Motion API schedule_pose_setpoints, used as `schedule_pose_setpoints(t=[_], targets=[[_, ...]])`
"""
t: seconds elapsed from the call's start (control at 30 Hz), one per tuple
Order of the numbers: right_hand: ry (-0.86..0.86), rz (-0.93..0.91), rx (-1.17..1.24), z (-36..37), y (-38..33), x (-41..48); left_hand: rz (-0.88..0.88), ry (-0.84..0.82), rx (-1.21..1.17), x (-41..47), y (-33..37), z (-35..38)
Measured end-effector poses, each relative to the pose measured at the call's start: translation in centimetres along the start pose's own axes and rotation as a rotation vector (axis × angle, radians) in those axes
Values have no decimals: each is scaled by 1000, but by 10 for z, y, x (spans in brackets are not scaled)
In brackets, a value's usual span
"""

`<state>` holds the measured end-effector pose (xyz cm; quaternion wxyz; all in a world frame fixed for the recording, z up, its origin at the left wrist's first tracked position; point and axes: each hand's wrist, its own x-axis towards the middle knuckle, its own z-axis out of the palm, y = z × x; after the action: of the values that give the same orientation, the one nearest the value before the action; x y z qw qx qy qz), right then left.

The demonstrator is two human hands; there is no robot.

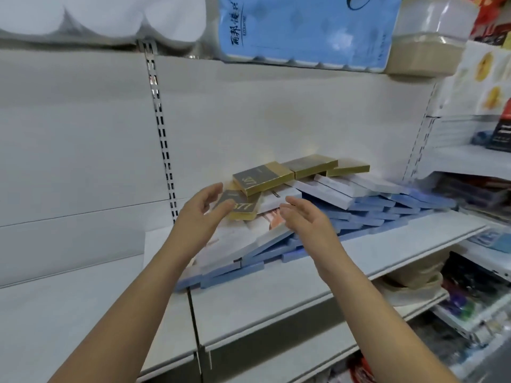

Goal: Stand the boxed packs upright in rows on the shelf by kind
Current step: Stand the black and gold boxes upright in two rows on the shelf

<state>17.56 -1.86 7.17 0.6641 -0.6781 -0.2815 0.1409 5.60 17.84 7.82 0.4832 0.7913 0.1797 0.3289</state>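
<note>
A jumbled heap of flat boxed packs lies on the white shelf (pixel 304 275). Gold-and-grey packs (pixel 262 179) sit on top, white packs (pixel 334 190) in the middle, and blue packs (pixel 387 214) spread underneath toward the right. One more gold-and-grey pack (pixel 244 210) lies at the heap's near left. My left hand (pixel 200 214) hovers at that pack with fingers relaxed and spread, its fingertips just over the pack's left end. My right hand (pixel 307 219) is open above the white packs, holding nothing.
A blue pack of tissue rolls (pixel 304 29) and white rolls (pixel 96 17) stand on the shelf above. Slotted uprights (pixel 163 139) run down the back wall. Shelves at the right (pixel 475 161) hold assorted goods. The shelf's front edge runs below my forearms.
</note>
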Motion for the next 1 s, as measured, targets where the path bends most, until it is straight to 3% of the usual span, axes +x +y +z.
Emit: schedule_pose_setpoints(t=[0.2, 0.4, 0.67, 0.83, 0.93, 1.0], targets=[[23, 28, -93, 18, -16, 61, -73, -97, 228, 53, -13, -8], [73, 117, -115, 20, -16, 96, -109, -297, 467, 79, -21, -3], [305, 46, -118, 31, -14, 115, -196, -275, 144, 94, -35, -5], [360, -58, 39, 26, -3, 113, -284, -279, -124, 81, -38, -33], [334, -115, 124, 27, -1, 109, -336, -174, -265, 66, -40, -48], [227, -82, 221, 33, -1, 105, -327, -83, -293, 53, -42, -56]])
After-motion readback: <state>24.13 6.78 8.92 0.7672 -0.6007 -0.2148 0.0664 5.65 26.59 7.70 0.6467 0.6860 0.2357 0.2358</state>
